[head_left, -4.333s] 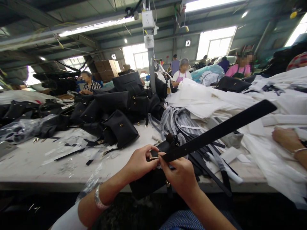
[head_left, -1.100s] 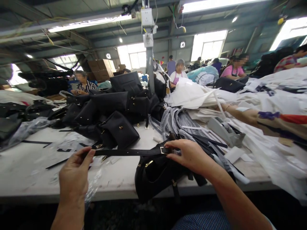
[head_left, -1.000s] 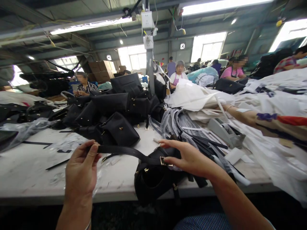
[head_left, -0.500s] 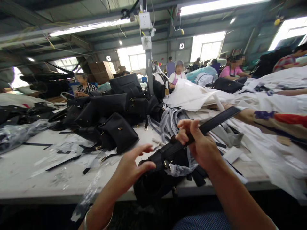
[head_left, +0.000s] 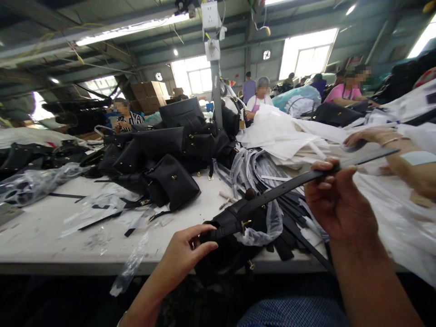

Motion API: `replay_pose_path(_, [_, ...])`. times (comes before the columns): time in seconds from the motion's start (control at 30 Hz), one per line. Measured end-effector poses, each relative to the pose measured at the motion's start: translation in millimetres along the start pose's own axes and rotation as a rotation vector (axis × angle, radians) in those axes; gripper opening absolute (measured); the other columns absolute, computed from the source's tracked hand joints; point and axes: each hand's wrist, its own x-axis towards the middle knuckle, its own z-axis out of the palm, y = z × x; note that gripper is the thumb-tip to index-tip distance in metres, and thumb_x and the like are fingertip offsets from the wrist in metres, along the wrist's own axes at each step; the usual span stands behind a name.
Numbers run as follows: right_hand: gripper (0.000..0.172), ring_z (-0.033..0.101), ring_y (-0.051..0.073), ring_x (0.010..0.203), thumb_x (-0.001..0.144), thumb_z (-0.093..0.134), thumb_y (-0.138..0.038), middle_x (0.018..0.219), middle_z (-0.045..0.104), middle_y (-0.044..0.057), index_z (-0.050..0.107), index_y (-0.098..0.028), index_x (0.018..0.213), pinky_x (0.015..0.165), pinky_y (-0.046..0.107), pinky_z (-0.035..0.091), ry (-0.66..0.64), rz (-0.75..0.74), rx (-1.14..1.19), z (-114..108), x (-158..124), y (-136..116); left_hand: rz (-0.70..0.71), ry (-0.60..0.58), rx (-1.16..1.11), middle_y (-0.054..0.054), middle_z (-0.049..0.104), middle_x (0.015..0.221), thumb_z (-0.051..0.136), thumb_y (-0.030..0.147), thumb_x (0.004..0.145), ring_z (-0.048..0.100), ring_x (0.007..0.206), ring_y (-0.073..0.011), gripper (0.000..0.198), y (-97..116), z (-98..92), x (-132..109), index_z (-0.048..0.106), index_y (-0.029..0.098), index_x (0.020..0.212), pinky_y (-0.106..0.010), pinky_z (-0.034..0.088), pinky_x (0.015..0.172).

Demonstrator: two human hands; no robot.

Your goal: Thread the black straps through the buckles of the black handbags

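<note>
A black bag (head_left: 223, 261) with a gold buckle (head_left: 245, 224) lies at the table's front edge, its dark opening towards me. My left hand (head_left: 190, 247) pinches the bag's near left edge, where a short strap end shows between thumb and fingers. From the buckle a long black strap (head_left: 284, 187) runs up to the right, pulled fairly straight. My right hand (head_left: 340, 200) grips this strap between thumb and fingers, and its free end sticks out beyond the hand. Clear plastic wrap (head_left: 272, 227) hangs on the bag beside the buckle.
Black bags (head_left: 175, 181) are piled at the back left of the white table (head_left: 102, 247). More black straps (head_left: 289, 227) lie right of the bag, with white sheets (head_left: 272, 131) behind. Another person's hand (head_left: 371, 136) reaches in from the right. A post (head_left: 216, 91) stands mid-table.
My right hand has moved right and towards the strap's far end, drawing the strap out longer. My left hand has closed from an open shape onto the bag's edge.
</note>
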Motion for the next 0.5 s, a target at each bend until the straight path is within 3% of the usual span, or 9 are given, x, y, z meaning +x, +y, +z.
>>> replay_pose_path(0.13, [0.021, 0.059, 0.016, 0.089, 0.086, 0.067, -0.051, 0.092, 0.06, -0.002, 0.061, -0.031, 0.082, 0.078, 0.028, 0.053, 0.07, -0.123, -0.029, -11, 6, 6, -0.004, 0.054, -0.101, -0.003, 0.073, 0.083, 0.071, 0.048, 0.081, 0.057, 0.06, -0.0148, 0.035, -7, 6.5, 0, 0.076, 0.024, 0.107, -0.024, 0.044, 0.054])
replay_pose_path(0.23, [0.025, 0.06, 0.02, 0.1, 0.09, 0.065, -0.046, 0.084, 0.057, 0.001, 0.057, -0.028, 0.074, 0.087, 0.035, 0.051, 0.159, -0.107, 0.017, -16, 10, 3, 0.027, 0.148, -0.105, -0.002, 0.071, 0.081, 0.073, 0.042, 0.08, 0.055, 0.057, -0.0124, 0.03, -11, 5.7, -2, 0.076, 0.023, 0.103, -0.022, 0.044, 0.054])
replay_pose_path(0.33, [0.022, 0.055, 0.014, 0.069, 0.093, 0.062, -0.034, 0.071, 0.047, -0.001, 0.057, -0.027, 0.073, 0.067, 0.029, 0.047, 0.224, -0.078, 0.006, -16, 12, -5, 0.034, 0.182, -0.113, 0.0, 0.069, 0.073, 0.075, 0.039, 0.079, 0.055, 0.056, -0.0115, 0.03, -15, 5.1, -5, 0.076, 0.022, 0.103, -0.022, 0.045, 0.056])
replay_pose_path(0.43, [0.017, 0.018, 0.011, 0.045, 0.095, 0.059, -0.039, 0.063, 0.033, -0.005, 0.062, -0.029, 0.082, 0.045, 0.027, 0.026, 0.18, -0.072, -0.059, -9, 8, -14, 0.012, 0.214, -0.143, 0.002, 0.065, 0.064, 0.075, 0.038, 0.078, 0.056, 0.057, -0.0122, 0.031, -22, 8.2, -6, 0.075, 0.021, 0.104, -0.022, 0.046, 0.06])
replay_pose_path(0.5, [0.024, 0.009, 0.011, 0.045, 0.092, 0.06, -0.05, 0.058, 0.029, -0.007, 0.063, -0.027, 0.084, 0.042, 0.029, 0.015, 0.113, -0.047, -0.169, -2, 0, -16, -0.018, 0.233, -0.187, 0.002, 0.063, 0.062, 0.075, 0.039, 0.077, 0.056, 0.058, -0.0125, 0.034, -26, 11.1, -5, 0.075, 0.02, 0.106, -0.022, 0.046, 0.061])
